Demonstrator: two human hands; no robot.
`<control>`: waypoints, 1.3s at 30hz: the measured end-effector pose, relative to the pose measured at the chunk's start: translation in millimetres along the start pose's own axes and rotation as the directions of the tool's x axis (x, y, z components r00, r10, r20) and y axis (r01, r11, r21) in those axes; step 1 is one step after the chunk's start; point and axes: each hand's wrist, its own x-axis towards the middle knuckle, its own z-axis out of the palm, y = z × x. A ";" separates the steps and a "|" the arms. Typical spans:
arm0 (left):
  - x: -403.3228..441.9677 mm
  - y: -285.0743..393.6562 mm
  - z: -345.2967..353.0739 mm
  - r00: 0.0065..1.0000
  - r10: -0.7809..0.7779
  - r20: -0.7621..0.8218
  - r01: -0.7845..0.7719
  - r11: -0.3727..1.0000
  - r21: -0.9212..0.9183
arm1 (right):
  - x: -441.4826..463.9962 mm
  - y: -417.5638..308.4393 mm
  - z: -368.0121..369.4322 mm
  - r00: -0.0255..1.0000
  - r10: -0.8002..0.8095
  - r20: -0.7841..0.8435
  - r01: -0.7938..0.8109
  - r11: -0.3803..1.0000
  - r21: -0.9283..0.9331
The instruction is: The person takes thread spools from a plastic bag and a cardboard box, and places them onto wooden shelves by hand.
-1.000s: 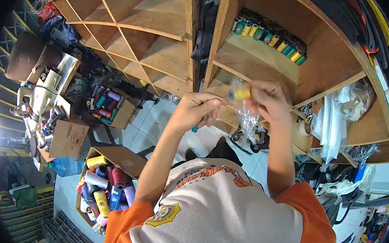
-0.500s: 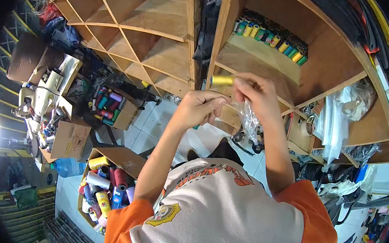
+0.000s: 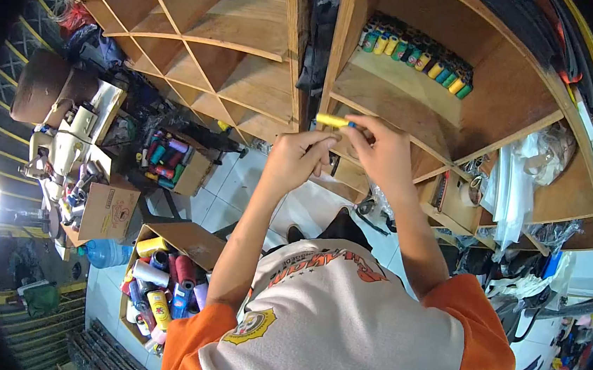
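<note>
Aloft — yellow spool (image 3: pixel 332 120) in right hand (image 3: pixel 386 149).

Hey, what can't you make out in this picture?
Head view throughout:
Left hand: its curl hides whether it holds anything.
Yellow spool: right hand partly covers one end; any lettering is too small.
Cardboard box: thread cones hide its bottom.
Wooden shelving: picture's edge cuts off its top.

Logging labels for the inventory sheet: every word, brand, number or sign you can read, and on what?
"AYA": orange letters on the shirt; the rest of that word is too warped to be sure.
Too small or blurred: smaller print beside it, the yellow badge, print on the brown box by the sewing machine, labels on the box spools and shelf spools.
Yellow spool in the right hand: nothing readable.
</note>
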 end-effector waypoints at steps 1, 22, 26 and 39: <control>-1.2 3.7 0.7 1.000 -0.016 -0.025 0.015 0.999 -0.033 | 1.2 2.6 3.8 0.997 0.072 -0.009 -0.069 0.979 0.190; -6.2 -1.7 -0.7 0.994 -0.103 0.030 0.107 0.975 -0.193 | 13.9 20.9 -10.6 0.672 0.506 0.540 -0.729 0.579 0.365; -4.7 -11.9 2.4 0.995 -0.102 -0.021 0.089 0.933 -0.349 | 12.5 6.2 -8.9 0.704 0.527 0.476 -0.691 0.664 0.287; -9.7 -4.7 2.3 0.973 -0.160 -0.166 0.052 0.852 -0.521 | -3.9 8.0 10.0 0.923 0.135 0.361 -0.314 0.807 0.500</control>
